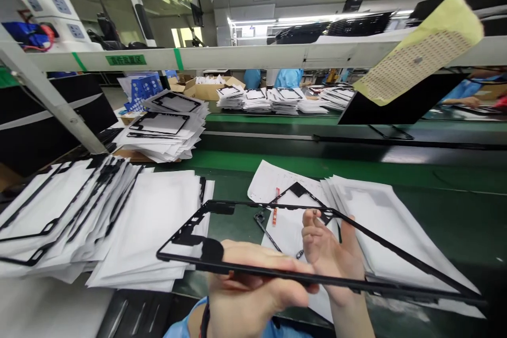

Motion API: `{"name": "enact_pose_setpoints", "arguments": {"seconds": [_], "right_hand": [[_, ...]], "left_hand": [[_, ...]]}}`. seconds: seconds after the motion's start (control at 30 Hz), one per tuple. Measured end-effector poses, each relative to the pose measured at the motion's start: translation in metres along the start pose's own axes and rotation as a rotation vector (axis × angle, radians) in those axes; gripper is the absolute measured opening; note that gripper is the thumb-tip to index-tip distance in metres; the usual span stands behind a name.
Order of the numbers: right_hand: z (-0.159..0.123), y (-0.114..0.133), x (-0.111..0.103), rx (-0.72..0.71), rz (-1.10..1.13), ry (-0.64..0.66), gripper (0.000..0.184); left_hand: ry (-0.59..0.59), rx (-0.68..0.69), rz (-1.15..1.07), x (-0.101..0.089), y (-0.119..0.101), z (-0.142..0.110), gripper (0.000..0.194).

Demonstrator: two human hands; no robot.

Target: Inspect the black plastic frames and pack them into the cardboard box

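Left hand (249, 290) clamped on the near rail of a black frame (332, 280), thumb along one side, fingers across the other, and up it sits, tilted, clear of the desk (455, 232)! Over at the far rail, the right hand (332, 256): palm turned this way, fingers loosely curled, tips right by the plastic; whether they touch, I can't tell. So, mid-handling by my reading: this one's in the air, not laid down. Beyond it, a second frame (297, 189) lies unheld on loose papers (273, 177), an orange strip (276, 206) there too. Off to the left, what looks like the finished tally: a stack of frames and sheets (59, 206), with a white pile (158, 222) just beside it and a farther stack (162, 127) behind. On the right, one more pile of white sheets (374, 216). How many remain? No telling from here.
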State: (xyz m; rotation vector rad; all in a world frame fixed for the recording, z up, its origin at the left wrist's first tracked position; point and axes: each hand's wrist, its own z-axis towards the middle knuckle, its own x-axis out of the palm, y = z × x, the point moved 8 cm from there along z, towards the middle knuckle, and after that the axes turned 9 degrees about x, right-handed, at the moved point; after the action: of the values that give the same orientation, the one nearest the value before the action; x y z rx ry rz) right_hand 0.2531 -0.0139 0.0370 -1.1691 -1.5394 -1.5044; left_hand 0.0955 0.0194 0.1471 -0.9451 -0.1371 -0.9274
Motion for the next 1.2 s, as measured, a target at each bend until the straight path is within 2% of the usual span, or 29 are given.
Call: {"name": "enact_pose_setpoints", "arguments": {"seconds": [0.1,0.17,0.27,0.33,0.37,0.4,0.47,0.53,0.6,0.8,0.93,1.07,1.13,1.2], "right_hand": [[0.005,-0.003,-0.004,0.017,-0.022,-0.016,0.036],[0.007,-0.003,-0.004,0.032,-0.047,0.008,0.037],[0.003,0.004,-0.011,0.032,-0.115,0.054,0.039],[-0.005,0.013,-0.021,-0.015,-0.218,0.069,0.037],[-0.01,0.018,-0.026,-0.05,-0.29,0.078,0.035],[-0.016,0.022,-0.029,-0.085,-0.37,0.095,0.033],[-0.027,0.025,-0.027,-0.142,-0.51,0.142,0.035],[-0.037,0.025,-0.018,-0.184,-0.582,0.178,0.043],[-0.045,0.024,-0.004,-0.259,-0.595,0.177,0.049],[-0.072,0.01,0.046,-0.547,-0.779,0.129,0.051],[-0.086,0.0,0.065,-0.708,-0.952,0.092,0.047],[-0.089,-0.003,0.068,-0.713,-1.006,0.162,0.049],[-0.088,-0.002,0.061,-0.669,-1.02,0.186,0.051],[-0.084,0.0,0.049,-0.594,-1.014,0.188,0.052]], "left_hand": [[0.035,0.033,0.113,-0.003,0.002,-0.001,0.016],[0.049,0.003,0.139,-0.006,0.004,-0.001,0.014],[0.195,-0.111,0.049,-0.005,0.012,-0.004,0.009],[0.305,-0.216,-0.005,-0.009,0.021,-0.008,0.016],[0.312,-0.255,-0.026,-0.015,0.026,-0.009,0.022],[0.271,-0.266,-0.05,-0.023,0.029,-0.008,0.028],[0.062,-0.225,-0.119,-0.047,0.033,-0.001,0.035],[-0.146,-0.202,-0.18,-0.067,0.038,0.006,0.036],[-0.249,-0.261,-0.226,-0.078,0.05,0.012,0.036],[-0.34,-0.506,-0.305,-0.096,0.095,0.016,0.028],[-0.406,-0.595,-0.307,-0.103,0.112,0.008,0.005],[-0.451,-0.594,-0.265,-0.108,0.107,0.007,0.009],[-0.449,-0.551,-0.236,-0.109,0.099,0.01,0.011],[-0.437,-0.488,-0.199,-0.112,0.091,0.015,0.022]]}}
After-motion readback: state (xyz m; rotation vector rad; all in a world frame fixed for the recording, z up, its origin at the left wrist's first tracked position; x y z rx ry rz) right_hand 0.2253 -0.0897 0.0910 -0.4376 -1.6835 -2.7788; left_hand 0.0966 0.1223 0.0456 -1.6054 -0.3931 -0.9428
